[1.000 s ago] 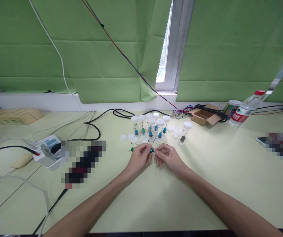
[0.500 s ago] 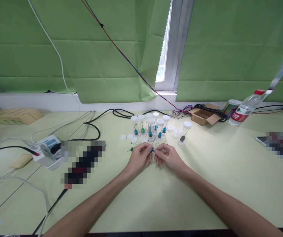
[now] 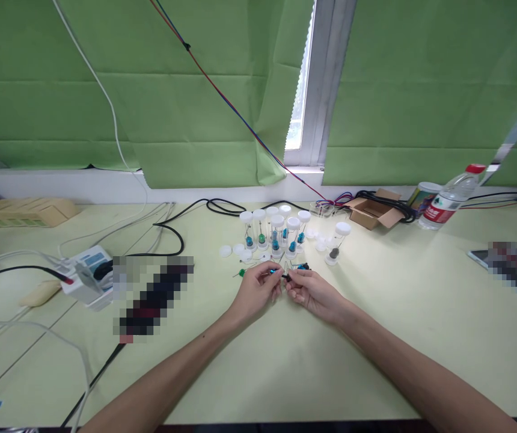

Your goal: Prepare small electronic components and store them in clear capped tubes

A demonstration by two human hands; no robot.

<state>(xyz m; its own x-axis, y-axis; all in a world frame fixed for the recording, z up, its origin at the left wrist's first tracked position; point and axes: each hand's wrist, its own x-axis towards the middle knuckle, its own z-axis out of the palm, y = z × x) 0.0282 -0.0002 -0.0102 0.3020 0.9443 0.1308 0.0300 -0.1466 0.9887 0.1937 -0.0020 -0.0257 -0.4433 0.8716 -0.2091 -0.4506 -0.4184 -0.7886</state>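
My left hand (image 3: 257, 287) is closed in a pinch on a small blue piece (image 3: 273, 272). From the right, my right hand (image 3: 315, 293) pinches a small black piece (image 3: 286, 278) between the fingertips. The two pieces meet or nearly meet; I cannot tell if they are joined. Behind the right fingers lies a small blue and black part (image 3: 303, 266). A green piece with a thin metal pin (image 3: 241, 273) rests left of my left hand. Just beyond both hands stand several clear tubes with white caps (image 3: 293, 237), holding blue or green pieces with thin rods.
Loose white caps (image 3: 225, 251) lie left of the tubes. One tube with a dark piece (image 3: 334, 252) leans apart on the right. Farther back are an open cardboard box (image 3: 373, 213) and a water bottle (image 3: 448, 204). A white power strip (image 3: 85, 276) with cables occupies the left side.
My right hand has turned and its fingers have drawn together, bringing the black piece into view. The blue and black part behind it now shows. My left hand has barely moved.
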